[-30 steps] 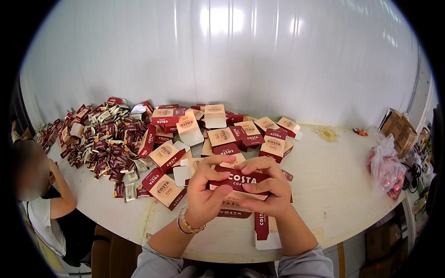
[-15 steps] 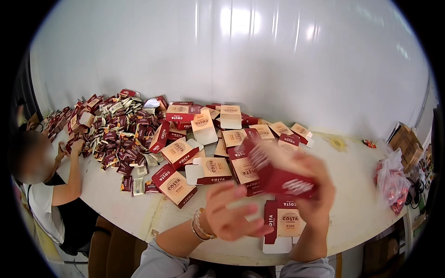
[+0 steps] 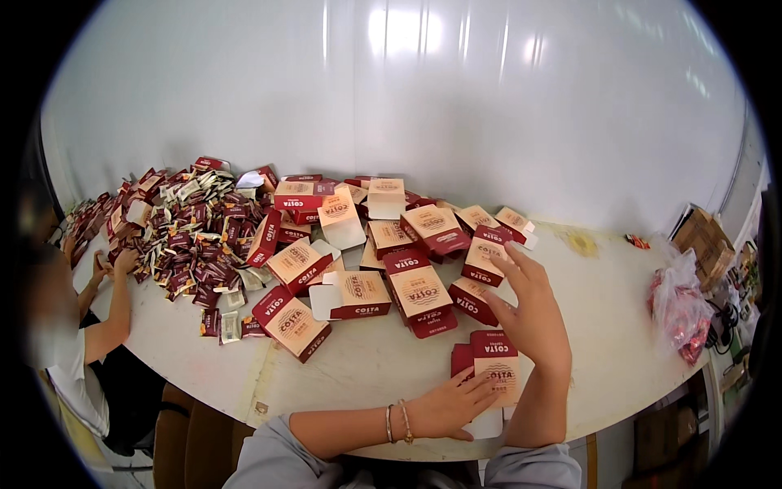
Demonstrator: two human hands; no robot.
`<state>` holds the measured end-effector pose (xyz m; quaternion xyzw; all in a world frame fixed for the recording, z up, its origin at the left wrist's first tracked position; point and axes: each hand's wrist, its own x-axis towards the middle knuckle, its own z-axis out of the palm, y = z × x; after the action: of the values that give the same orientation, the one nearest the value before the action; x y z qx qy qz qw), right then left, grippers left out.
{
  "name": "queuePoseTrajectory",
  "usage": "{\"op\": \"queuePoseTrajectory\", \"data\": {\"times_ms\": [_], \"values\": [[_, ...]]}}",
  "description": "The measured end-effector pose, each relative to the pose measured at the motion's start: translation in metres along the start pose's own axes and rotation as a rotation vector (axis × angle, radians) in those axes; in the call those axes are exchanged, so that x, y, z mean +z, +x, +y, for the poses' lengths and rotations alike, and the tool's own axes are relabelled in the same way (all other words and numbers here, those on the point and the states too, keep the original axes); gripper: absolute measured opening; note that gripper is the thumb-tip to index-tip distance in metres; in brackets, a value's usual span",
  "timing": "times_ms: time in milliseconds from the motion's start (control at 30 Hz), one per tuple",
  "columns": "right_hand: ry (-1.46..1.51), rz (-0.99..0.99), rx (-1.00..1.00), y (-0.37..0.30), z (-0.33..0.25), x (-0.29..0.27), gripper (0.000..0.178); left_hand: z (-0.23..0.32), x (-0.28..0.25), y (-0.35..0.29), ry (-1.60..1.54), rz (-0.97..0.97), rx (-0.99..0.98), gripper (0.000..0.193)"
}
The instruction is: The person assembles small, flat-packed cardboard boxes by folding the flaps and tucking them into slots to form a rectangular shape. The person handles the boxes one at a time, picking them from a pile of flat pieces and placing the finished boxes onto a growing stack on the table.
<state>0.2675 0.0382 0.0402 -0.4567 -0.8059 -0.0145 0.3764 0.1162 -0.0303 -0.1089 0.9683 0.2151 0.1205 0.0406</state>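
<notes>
My left hand (image 3: 448, 404), palm down with the fingers stretched out, lies over a dark red and cream carton (image 3: 494, 371) near the table's front edge. The carton's white flap shows beside my fingertips. My right hand (image 3: 533, 306) is raised with thumb and fingers apart, and nothing is in it. Its thumb and fingers are close to an upright red and cream carton (image 3: 486, 257) at the right end of the carton pile; whether they touch it I cannot tell. Another carton (image 3: 472, 300), lying red side up, is just below that one.
Many cartons (image 3: 358, 293) are heaped mid-table, some with flaps raised. Left of them lies a large mound of small dark red and cream sachets (image 3: 212, 232), where another person's hands (image 3: 122, 262) are busy. A plastic bag (image 3: 680, 306) and a brown cardboard box (image 3: 702, 243) stand at right.
My right hand has let go of the carton it held and opened beside the pile. My left hand has dropped onto the near carton. The view has shifted slightly right.
</notes>
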Motion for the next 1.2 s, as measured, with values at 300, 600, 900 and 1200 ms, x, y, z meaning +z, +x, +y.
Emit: {"op": "queuePoseTrajectory", "data": {"times_ms": [300, 600, 900, 1200], "values": [[0.326, 0.172, 0.117, -0.003, -0.009, -0.02, 0.034, 0.009, -0.007, -0.002, 0.055, -0.174, 0.008, 0.088], [0.446, 0.067, -0.028, -0.015, -0.012, -0.05, 0.046, -0.033, -0.122, -0.022, -0.105, 0.444, -0.013, 0.028], [1.301, -0.808, -0.246, -0.005, -0.001, -0.026, 0.102, -0.056, -0.17, -0.068, -0.822, 1.206, 0.043, 0.016], [0.975, -0.87, -0.521, -0.004, -0.051, 0.017, 0.151, -0.05, -0.153, -0.052, -0.964, 1.336, 0.33, 0.015]]}}
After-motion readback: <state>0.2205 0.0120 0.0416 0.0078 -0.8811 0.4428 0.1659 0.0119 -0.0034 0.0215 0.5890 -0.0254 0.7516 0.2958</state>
